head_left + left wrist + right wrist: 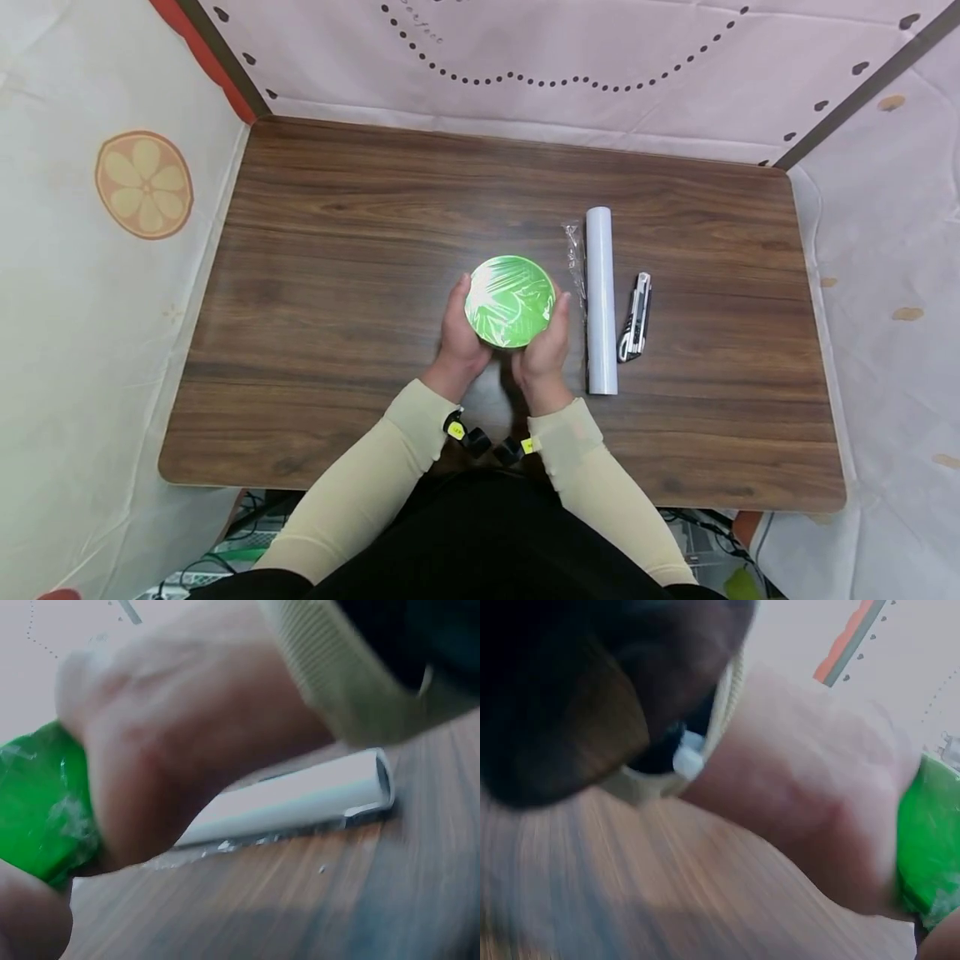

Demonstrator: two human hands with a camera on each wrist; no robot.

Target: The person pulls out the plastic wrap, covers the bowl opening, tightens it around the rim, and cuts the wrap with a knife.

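In the head view, a round green bowl (510, 302), its top covered with shiny, wrinkled clear plastic film, is held between both hands above the table. My left hand (459, 332) grips its left side, thumb up along the rim. On the opposite side my right hand (546, 346) grips it the same way. Both wrist views show the green side of the bowl (41, 799) with crumpled film clinging to it. The undersides of the bowl and the lower fingers are mostly hidden from above.
Right of the hands lies a white roll (601, 300), with a crumpled strip of clear film (575, 254) along its left side. A utility knife (636, 318) lies just right of the roll. Printed cloth walls (540, 104) border the back and sides of the brown wooden table (337, 250).
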